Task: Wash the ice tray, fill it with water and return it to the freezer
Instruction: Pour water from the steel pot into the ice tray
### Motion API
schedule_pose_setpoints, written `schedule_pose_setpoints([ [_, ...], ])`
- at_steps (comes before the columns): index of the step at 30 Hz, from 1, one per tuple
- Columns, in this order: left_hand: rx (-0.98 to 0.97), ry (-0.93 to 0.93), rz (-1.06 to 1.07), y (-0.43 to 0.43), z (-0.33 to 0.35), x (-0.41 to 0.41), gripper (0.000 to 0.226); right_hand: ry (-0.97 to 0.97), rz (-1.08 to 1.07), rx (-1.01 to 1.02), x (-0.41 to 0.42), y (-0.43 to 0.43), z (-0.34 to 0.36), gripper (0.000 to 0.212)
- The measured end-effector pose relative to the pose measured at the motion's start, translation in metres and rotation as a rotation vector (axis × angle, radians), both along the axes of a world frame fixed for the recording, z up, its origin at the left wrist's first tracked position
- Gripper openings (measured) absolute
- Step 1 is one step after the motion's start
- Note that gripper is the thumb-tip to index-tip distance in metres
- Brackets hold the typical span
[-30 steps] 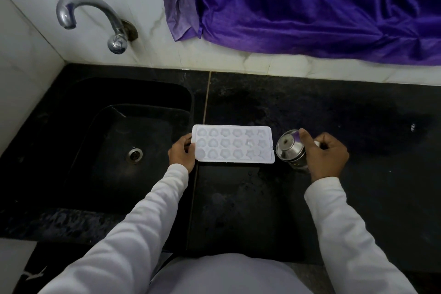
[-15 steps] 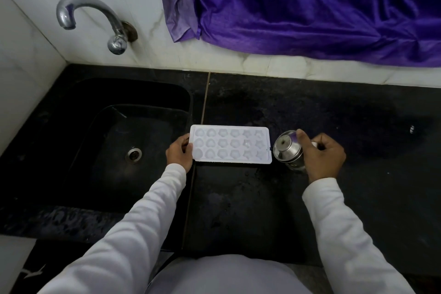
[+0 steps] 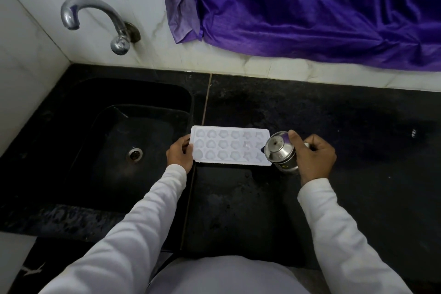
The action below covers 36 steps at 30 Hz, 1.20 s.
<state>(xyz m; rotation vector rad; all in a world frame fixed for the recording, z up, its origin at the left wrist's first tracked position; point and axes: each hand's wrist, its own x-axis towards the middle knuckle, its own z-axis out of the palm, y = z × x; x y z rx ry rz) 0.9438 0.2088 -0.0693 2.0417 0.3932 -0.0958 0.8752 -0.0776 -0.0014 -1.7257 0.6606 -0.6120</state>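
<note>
The right hand (image 3: 312, 157), grasping a small steel bottle (image 3: 280, 150), is tipping it in from 3 o'clock. It is now overlapping the ice tray (image 3: 226, 145) rather than sitting beside it, so filling is probably starting. The left hand (image 3: 180, 153) is gripping the tray's 9 o'clock end on the counter (image 3: 238, 210).

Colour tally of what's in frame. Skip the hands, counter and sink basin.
Silver metal: 3 (tap, drain, steel container)
White: 1 (ice tray)
Purple: 1 (cloth)
Total: 5
Not counted: small glint at far right, too small to identify.
</note>
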Motion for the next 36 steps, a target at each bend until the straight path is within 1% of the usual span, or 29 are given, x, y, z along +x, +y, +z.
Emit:
schedule_pose_setpoints([
  [7,-0.012,0.017,-0.006,0.001,0.000,0.000,0.032,-0.035,0.051,-0.079,0.003,0.010,0.004,0.050],
  [17,-0.019,0.039,-0.014,0.001,0.002,-0.001,0.032,-0.042,0.059,-0.095,0.008,0.009,0.007,0.049],
  [24,-0.005,0.034,-0.022,0.000,0.005,-0.002,0.032,-0.040,0.066,-0.062,0.008,0.009,0.007,0.049],
  [26,-0.016,0.041,-0.018,0.001,0.005,-0.002,0.032,-0.032,0.039,0.009,0.010,0.009,0.008,0.050],
  [29,-0.018,0.044,-0.026,0.003,0.006,-0.002,0.032,-0.037,-0.002,0.218,0.014,0.008,0.012,0.049],
  [32,-0.006,0.059,-0.015,0.004,0.008,0.000,0.032,-0.086,-0.013,0.403,0.021,0.008,0.018,0.050],
  [34,0.075,-0.008,0.018,0.002,0.011,0.001,0.031,-0.123,-0.008,0.482,0.026,0.010,0.024,0.048],
  [35,0.106,-0.075,0.036,-0.001,0.016,0.002,0.029,-0.140,0.000,0.516,0.030,0.012,0.026,0.045],
  [36,0.096,-0.146,0.047,-0.006,0.023,0.004,0.027,-0.156,0.013,0.544,0.034,0.015,0.029,0.042],
])
